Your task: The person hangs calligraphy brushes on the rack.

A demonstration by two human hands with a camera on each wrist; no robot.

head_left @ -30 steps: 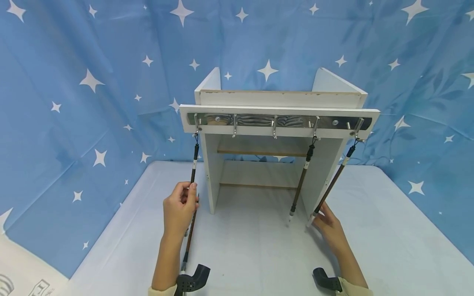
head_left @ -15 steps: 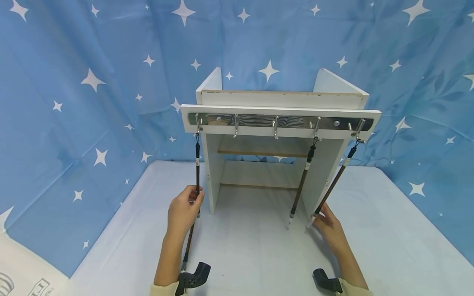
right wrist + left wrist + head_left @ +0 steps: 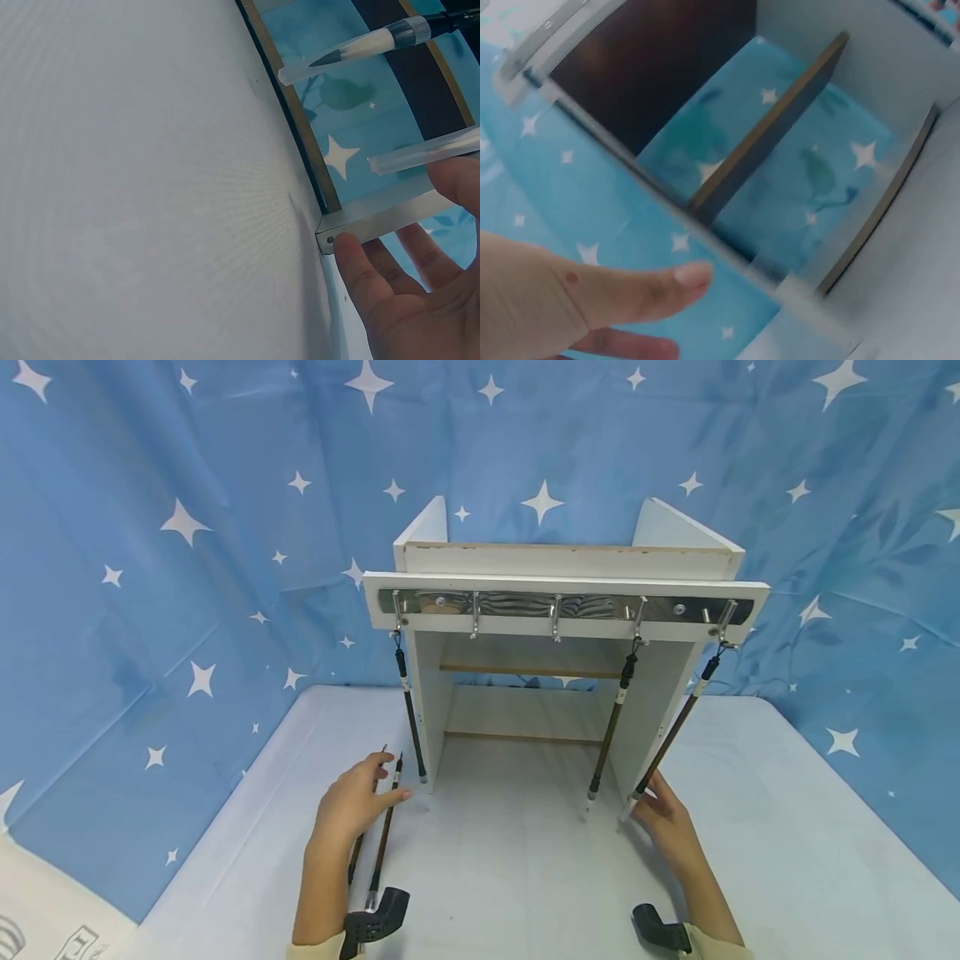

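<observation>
Fingers of the left hand (image 3: 352,802) released, thumb and fingertips spread, holding nothing, just left of the shelf unit (image 3: 517,560). Right hand (image 3: 666,827) grasping the shelf unit low on its near right side panel, thumb and fingers either side of the edge, one fingertip at the bottom corner. Nearest, well in front of the shelf unit: cream sleeves (image 3: 716,942) and black wrist mounts (image 3: 377,920). Two brushes on the white desk (image 3: 517,860), front-left of the shelf unit: inner lying brush (image 3: 385,835) and outer lying brush (image 3: 358,848), side by side, partly hidden by left hand and wrist. Three more hang by loops off the metal hook strip (image 3: 521,604) across the shelf unit's front: left hanging brush (image 3: 411,714) on the leftmost hook, lower end beside the left side panel; middle hanging brush (image 3: 612,727) on the fourth hook, slanting; right hanging brush (image 3: 678,727) on the rightmost, slanting, its clear-capped tip right by the right hand. Behind the shelf unit, blue curtain (image 3: 247,527) with white stars. Left wrist view blurry.
</observation>
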